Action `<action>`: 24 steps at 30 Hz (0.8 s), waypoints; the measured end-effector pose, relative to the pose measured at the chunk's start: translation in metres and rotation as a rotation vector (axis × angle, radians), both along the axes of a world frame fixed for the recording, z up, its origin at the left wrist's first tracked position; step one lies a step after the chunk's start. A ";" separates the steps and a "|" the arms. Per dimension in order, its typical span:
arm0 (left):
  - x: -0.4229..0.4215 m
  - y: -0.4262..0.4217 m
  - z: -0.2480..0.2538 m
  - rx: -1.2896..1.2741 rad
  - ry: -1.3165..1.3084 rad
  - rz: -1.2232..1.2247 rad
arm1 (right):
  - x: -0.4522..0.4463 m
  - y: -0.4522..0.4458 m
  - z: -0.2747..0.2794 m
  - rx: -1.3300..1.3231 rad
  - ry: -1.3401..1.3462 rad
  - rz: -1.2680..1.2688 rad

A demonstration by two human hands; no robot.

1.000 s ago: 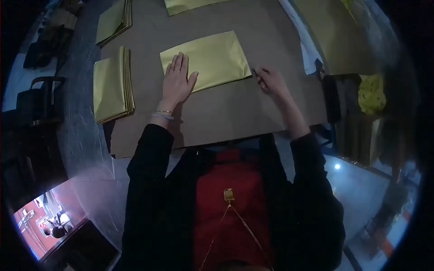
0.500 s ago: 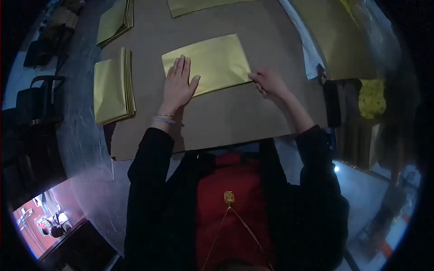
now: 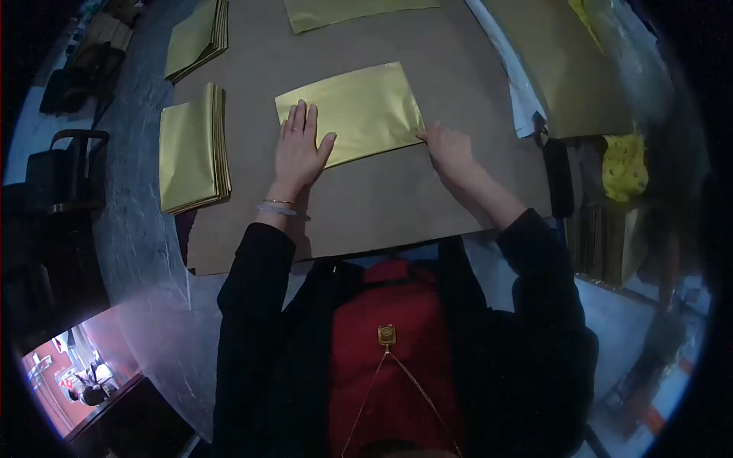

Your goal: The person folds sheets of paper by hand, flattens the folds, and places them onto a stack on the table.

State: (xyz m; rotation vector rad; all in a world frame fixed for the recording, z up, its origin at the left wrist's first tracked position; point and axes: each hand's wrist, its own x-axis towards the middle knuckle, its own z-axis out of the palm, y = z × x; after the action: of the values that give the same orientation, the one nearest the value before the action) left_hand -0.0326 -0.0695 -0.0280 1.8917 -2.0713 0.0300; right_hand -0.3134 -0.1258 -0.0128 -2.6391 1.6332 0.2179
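A gold rectangular sheet or folded packet (image 3: 363,107) lies on the brown board (image 3: 366,202) in front of me. My left hand (image 3: 300,149) rests flat on its left end, fingers spread. At the lower right corner of the packet, my right hand (image 3: 450,151) pinches the edge between thumb and fingers. To the left stands a stack of folded gold sheets (image 3: 187,153), with a second gold stack (image 3: 195,40) beyond it.
Another gold sheet (image 3: 336,11) lies at the far edge of view. On the right are a large gold-brown sheet (image 3: 569,72), a white strip (image 3: 513,76) and a yellow crumpled item (image 3: 626,166). A dark chair (image 3: 72,172) stands at the left.
My right hand has moved left from beside the packet onto its lower right corner and closed on it. My left hand has stayed on the left end.
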 end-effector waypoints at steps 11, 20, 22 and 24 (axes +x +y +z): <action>-0.004 0.000 0.000 -0.007 0.021 0.029 | 0.017 -0.002 0.007 -0.178 -0.021 -0.096; 0.004 0.001 -0.010 0.003 0.025 -0.001 | 0.142 0.028 -0.015 -0.043 -0.670 0.344; -0.001 0.002 0.000 0.039 0.014 0.029 | 0.118 0.023 -0.012 -0.003 -0.547 0.296; -0.003 0.000 0.001 0.016 0.006 0.043 | 0.087 0.008 -0.013 -0.040 -0.503 0.246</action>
State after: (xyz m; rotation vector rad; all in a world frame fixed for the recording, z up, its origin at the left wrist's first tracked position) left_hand -0.0359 -0.0695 -0.0274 1.9436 -2.0327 0.0186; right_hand -0.2261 -0.1182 -0.0259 -2.6199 1.1666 -0.4435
